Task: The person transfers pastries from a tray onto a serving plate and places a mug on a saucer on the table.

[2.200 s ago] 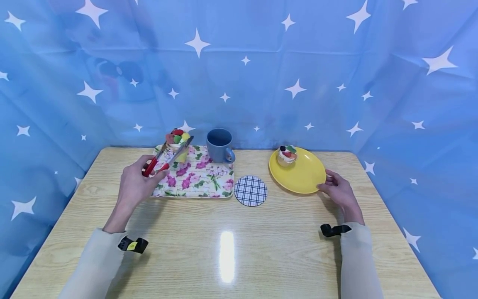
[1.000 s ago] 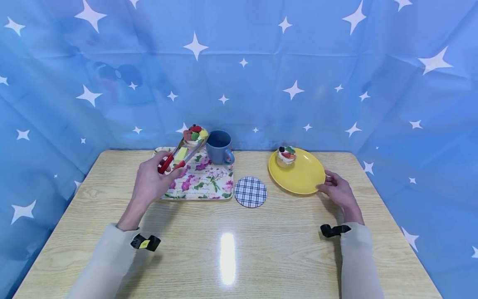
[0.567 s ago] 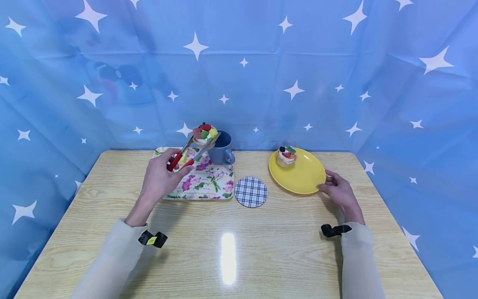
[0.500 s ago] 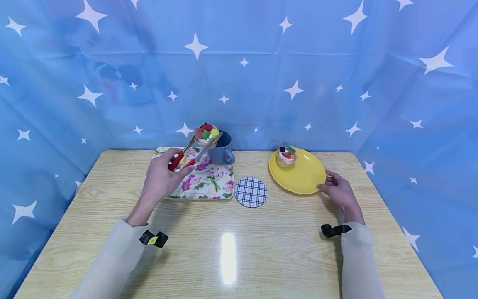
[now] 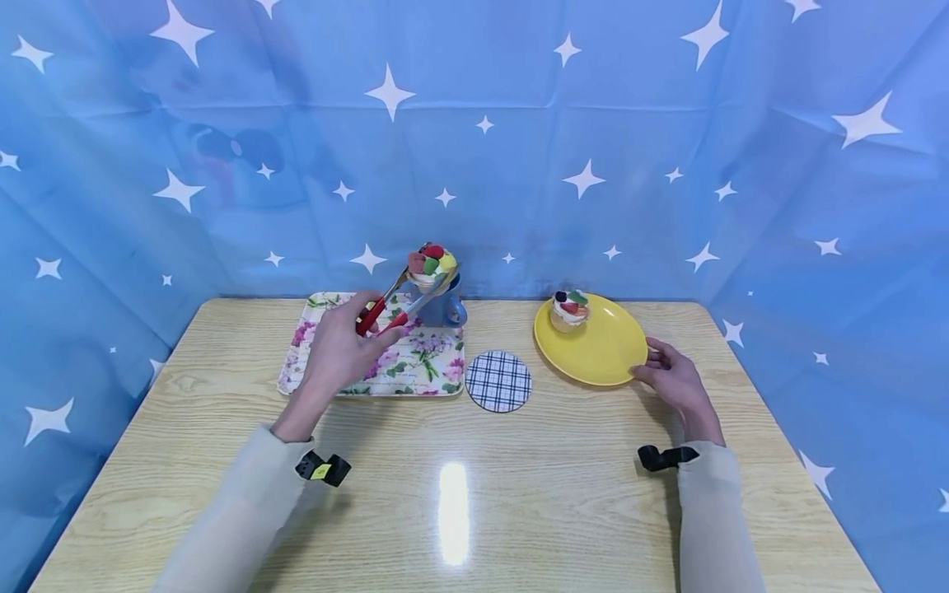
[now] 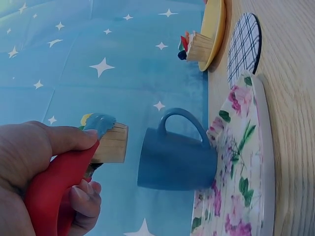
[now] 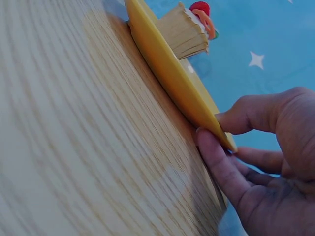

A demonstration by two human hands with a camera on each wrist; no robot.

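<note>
My left hand (image 5: 343, 344) grips red-handled tongs (image 5: 376, 315). Pinched in the tongs' metal ends is a fruit-topped cupcake (image 5: 430, 267), raised in front of the blue mug (image 5: 445, 310) in the head view. The left wrist view shows its ridged base (image 6: 112, 143) apart from the mug's rim. My right hand (image 5: 673, 380) pinches the near right rim of a yellow plate (image 5: 604, 346), thumb above and fingers below, as the right wrist view shows. Another fruit-topped cupcake (image 5: 568, 311) stands upright at the plate's far left.
Beneath the mug lies a flowered tray (image 5: 415, 379). A round checked coaster (image 5: 498, 380) sits between tray and plate on the wooden table (image 5: 549, 494). Behind the table's far edge hangs a blue starry curtain (image 5: 504, 189).
My left hand has carried the tongs and cupcake rightward, from over the tray's left part to in front of the mug. The right hand and plate have stayed put.
</note>
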